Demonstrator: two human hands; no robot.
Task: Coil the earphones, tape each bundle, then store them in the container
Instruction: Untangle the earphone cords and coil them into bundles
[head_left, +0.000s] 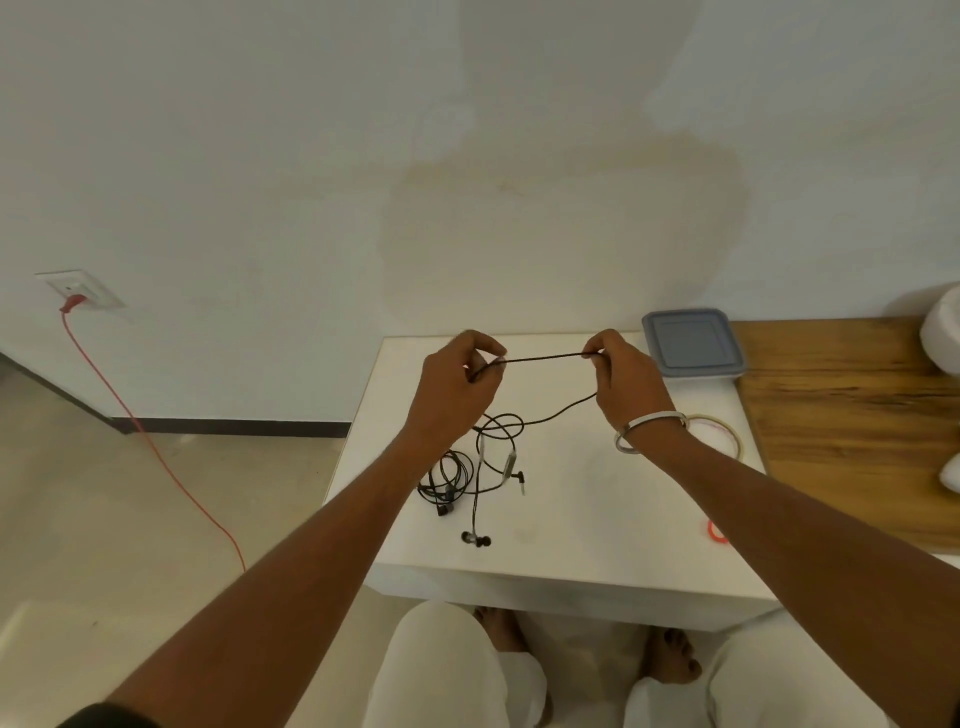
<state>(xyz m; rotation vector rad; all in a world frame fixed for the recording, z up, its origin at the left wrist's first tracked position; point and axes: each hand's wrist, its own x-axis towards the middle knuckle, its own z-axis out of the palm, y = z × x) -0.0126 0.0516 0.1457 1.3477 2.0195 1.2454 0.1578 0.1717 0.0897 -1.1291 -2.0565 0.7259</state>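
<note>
The left hand (457, 376) and the right hand (621, 376) are both raised above the white table (597, 525), each pinched closed on the black earphone cord (543, 356), which runs taut and nearly level between the two grips, its long axis left to right. From the right-hand pinch the cord drops back down and leftward, ending below the left hand in loose loops, with the inline remote and earbuds (475, 538) lying on the table nearest the person. The slack therefore lies below and between the grips, somewhat closer to the left hand; in judgement, coiling will draw that slack upward toward whichever hand serves as the former. A second earphone set (447, 483), lying in a loose tangle, rests just beside those loops and appears to touch or overlap them; this is the likeliest snag when the cord is lifted. The tape roll (719, 434) lies behind the right wrist, partly hidden by it and its bangle. The lidded container (693, 343) sits beyond the right hand at the table's far corner, its lid on. A red band (717, 531) lies at the near right edge, well apart from the work.
</note>
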